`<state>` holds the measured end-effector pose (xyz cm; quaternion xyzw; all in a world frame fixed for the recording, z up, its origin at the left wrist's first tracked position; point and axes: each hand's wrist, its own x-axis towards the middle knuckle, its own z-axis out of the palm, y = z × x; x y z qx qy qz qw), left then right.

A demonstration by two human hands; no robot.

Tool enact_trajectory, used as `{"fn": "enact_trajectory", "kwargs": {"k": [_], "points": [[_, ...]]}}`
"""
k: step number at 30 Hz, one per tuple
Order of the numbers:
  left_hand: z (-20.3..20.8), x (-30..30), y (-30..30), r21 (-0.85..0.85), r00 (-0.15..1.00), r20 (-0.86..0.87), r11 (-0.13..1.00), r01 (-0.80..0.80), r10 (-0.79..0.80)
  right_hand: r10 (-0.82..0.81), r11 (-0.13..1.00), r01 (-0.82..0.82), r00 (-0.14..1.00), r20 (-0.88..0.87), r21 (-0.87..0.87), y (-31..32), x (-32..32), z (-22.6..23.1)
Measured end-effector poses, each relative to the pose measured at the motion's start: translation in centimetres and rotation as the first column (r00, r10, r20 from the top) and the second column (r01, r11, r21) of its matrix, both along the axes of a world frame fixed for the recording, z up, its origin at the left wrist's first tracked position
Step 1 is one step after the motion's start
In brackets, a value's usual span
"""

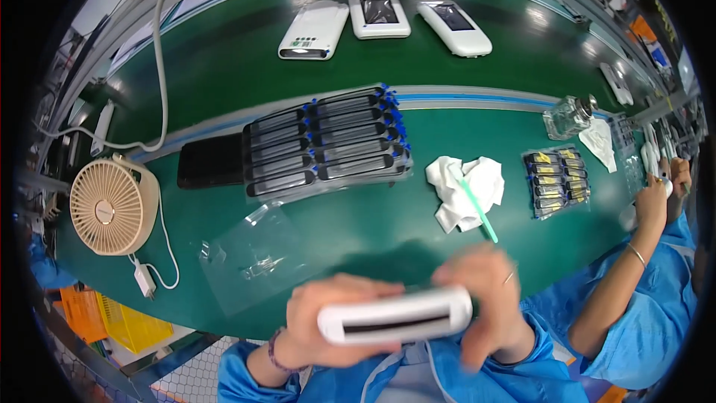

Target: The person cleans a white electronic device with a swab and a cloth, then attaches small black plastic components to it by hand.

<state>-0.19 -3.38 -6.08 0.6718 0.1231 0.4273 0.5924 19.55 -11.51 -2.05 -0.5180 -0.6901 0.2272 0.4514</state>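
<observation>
A white handheld device (399, 333) with rounded ends is held low in front of me, its long dark slot facing up toward the view. My left hand (328, 310) is closed around its left end, fingers over the far side and thumb along the near side. At the right end is my right hand (488, 295), blurred by motion. Its digits spread around that end, and whether they press on the device cannot be made out. Beyond it, a green stick-like tool (477, 209) lies on a crumpled white cloth (447, 186).
Black strip-shaped parts with blue tips (321, 142) lie stacked at centre, near clear plastic film (257, 257). A beige fan (108, 209) stands left. Smaller wrapped parts (556, 183) and a glass bottle (567, 118) are right, near a co-worker's arm (619, 283). White devices (380, 26) lie farther back.
</observation>
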Motion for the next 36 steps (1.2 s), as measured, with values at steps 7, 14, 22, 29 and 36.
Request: {"fn": "enact_trajectory", "kwargs": {"k": [7, 14, 22, 29, 36], "points": [[-0.5, 0.6, 1.6, -0.01, 0.997, 0.064, 0.999, -0.033, 0.033, -0.357, 0.845, 0.535, 0.573, 0.738, -0.007, -0.2, 3.3, -4.3], [-0.4, 0.5, 1.7, 0.04, 0.997, 0.046, 0.997, -0.063, 0.061, -0.433, 0.813, 0.573, 0.476, 0.766, 0.103, -0.6, 3.4, -4.4], [-0.4, 0.5, 1.6, 0.043, 0.996, 0.043, 0.996, -0.079, 0.077, -0.328, 0.862, 0.507, 0.589, 0.738, -0.022, -1.1, 3.9, -5.0], [0.1, 0.2, 1.9, 0.014, 0.998, -0.025, 0.998, -0.058, 0.059, -0.392, 0.861, 0.507, 0.616, 0.684, 0.037, -0.7, 4.0, -4.6], [-0.3, 0.9, 1.5, 0.685, 0.99, -0.076, 0.728, -0.033, 0.115, -0.481, 0.873, 0.463, 0.759, 0.438, 0.155, -0.5, 3.5, -1.4]]}}
